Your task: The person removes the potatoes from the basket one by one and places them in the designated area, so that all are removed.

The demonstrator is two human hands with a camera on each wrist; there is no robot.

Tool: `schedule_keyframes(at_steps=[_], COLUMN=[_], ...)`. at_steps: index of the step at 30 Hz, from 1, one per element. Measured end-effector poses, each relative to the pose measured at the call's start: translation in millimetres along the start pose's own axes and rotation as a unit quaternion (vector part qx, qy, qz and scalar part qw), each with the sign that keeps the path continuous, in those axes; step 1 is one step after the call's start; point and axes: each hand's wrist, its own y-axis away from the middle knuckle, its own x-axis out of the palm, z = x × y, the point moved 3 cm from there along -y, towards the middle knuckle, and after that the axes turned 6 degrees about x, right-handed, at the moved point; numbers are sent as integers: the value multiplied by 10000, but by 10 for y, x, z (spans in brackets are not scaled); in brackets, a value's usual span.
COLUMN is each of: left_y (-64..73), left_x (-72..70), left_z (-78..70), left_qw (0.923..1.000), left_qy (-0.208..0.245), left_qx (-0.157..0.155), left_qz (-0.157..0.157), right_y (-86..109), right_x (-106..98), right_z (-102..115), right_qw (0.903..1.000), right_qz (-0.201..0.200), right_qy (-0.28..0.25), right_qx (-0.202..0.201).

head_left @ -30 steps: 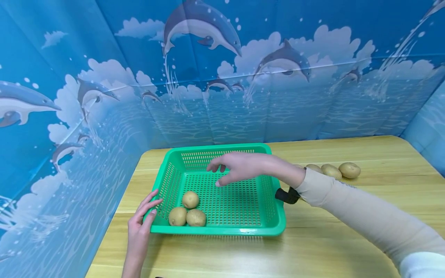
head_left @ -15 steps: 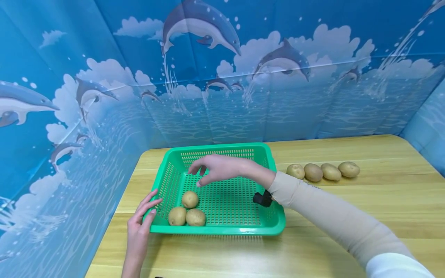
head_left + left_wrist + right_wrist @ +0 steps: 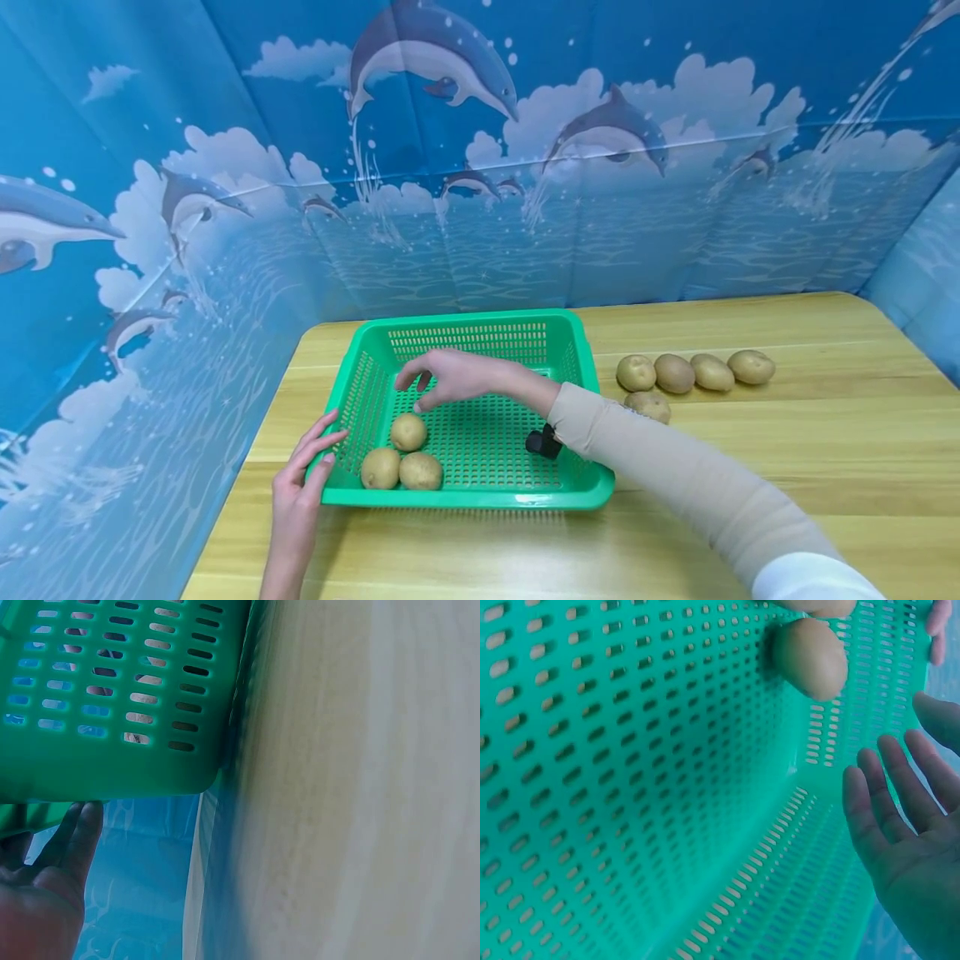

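A green plastic basket [image 3: 468, 497] with slotted sides stands on the wooden table. Three potatoes lie in its front left corner: one potato [image 3: 408, 432] behind two others, a potato [image 3: 380, 468] and a potato [image 3: 421, 472]. My right hand [image 3: 453, 375] hovers over the basket's inside, fingers loosely bent, near the rearmost potato. In the right wrist view its palm is bare and the fingers are apart from the potato [image 3: 811, 660]. My left hand [image 3: 296, 487] rests its fairly straight fingers on the left rim; the left wrist view shows fingertips [image 3: 91, 814] at the basket's edge.
To the right of the basket, a row of several potatoes [image 3: 674, 373] lies on the table [image 3: 840, 433], with one more potato [image 3: 648, 407] in front, partly behind the right sleeve [image 3: 637, 450]. A blue dolphin-print curtain [image 3: 480, 242] closes off the back and sides.
My right hand has moved left and slightly down inside the basket, and its arm has uncovered the potatoes on the table. The left hand and the basket have stayed in place.
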Motion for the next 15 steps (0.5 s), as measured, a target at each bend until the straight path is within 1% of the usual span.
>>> schedule_keyframes(at_steps=[8,15], left_y=[4,9], left_x=[-5,-8], left_z=[5,13], left_qw=[10000,10000], left_qy=[-81,-42], left_qx=[9,-42], left_qz=[34,15], right_y=[-114,-201], right_x=[154,246], right_z=[-100,-217], right_qw=[9996,9988], right_qz=[216,478], right_qy=[-173,-112], right_qx=[8,-12])
